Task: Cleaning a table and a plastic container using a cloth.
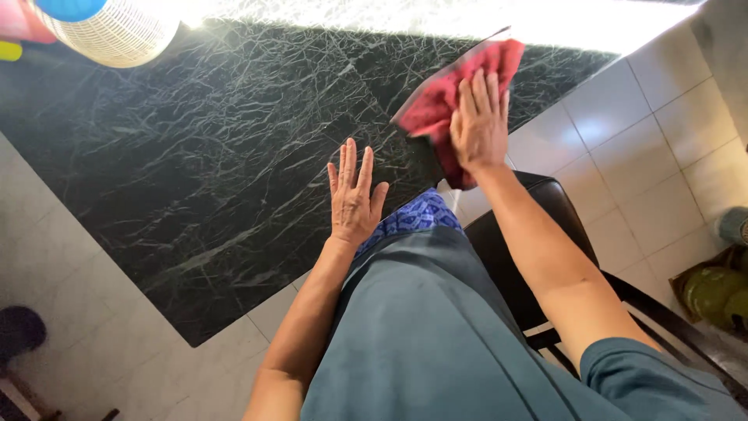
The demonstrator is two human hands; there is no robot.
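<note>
Teal cloth of the person's own garment (436, 335) fills the lower middle of the view, with a patch of blue patterned fabric (413, 218) showing just above it. Beyond that lies a dark green-black marble surface (195, 171), polished and veined with thin pale lines, its far edge washed out by bright light. The left hand (352, 195) rests flat on the stone near its edge, fingers straight and together, gripping nothing. The right hand (479, 121) presses palm-down on a soft red cloth (448, 97), fingers spread over it rather than closed around it; the cloth is crumpled and hangs partly past the corner of the slab. Wiping well here seems to call for even palm pressure, overlapping passes, and the flat left hand as a brace. A dark padded chair (530, 234) stands just beside the corner, on pale square floor tiles (670, 117). A white ribbed basket (117, 31) sits at the far left.
</note>
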